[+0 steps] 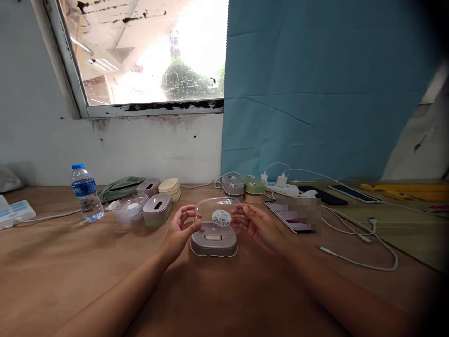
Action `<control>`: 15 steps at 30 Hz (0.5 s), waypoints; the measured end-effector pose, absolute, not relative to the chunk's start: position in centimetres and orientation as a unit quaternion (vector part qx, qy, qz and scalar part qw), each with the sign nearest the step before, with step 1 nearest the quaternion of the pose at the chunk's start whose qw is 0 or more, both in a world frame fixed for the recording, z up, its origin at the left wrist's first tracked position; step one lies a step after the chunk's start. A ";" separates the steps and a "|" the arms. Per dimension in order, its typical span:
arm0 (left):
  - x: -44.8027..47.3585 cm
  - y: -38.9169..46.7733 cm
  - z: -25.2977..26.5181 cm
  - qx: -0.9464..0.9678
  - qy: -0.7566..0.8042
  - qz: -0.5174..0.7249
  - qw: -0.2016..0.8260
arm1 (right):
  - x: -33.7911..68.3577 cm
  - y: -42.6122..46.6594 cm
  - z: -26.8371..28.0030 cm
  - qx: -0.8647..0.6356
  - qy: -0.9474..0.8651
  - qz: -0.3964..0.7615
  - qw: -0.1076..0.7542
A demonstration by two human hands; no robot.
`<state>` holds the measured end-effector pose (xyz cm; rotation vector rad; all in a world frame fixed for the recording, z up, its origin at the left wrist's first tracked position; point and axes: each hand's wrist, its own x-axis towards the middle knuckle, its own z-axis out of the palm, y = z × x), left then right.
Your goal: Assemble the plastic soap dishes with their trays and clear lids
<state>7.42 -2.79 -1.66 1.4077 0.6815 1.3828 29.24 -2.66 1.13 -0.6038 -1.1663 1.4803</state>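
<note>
A clear plastic lid with a round white printed label is held up between my two hands. My left hand pinches its left edge, thumb in front. On the other side my right hand grips the right edge with thumb and fingers. Just below and behind the lid, a mauve box with a slot in its top and a wavy cream rim rests on the table. The lid overlaps the box's upper part in view; whether they touch I cannot tell.
Left of centre stand slotted boxes, stacked cream trays, clear lids, a pouch and a water bottle. Behind my hands are round-cornered containers. To the right lie phones, white cables and a power strip.
</note>
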 end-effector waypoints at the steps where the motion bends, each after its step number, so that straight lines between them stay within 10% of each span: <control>1: 7.3 -2.7 -1.8 0.584 0.280 0.572 0.504 | 29.3 -2.5 1.0 -0.261 -0.497 0.616 0.553; 15: 6.6 -2.8 -1.7 0.579 0.285 0.584 0.493 | 29.4 -2.6 -1.3 -0.232 -0.643 0.493 0.538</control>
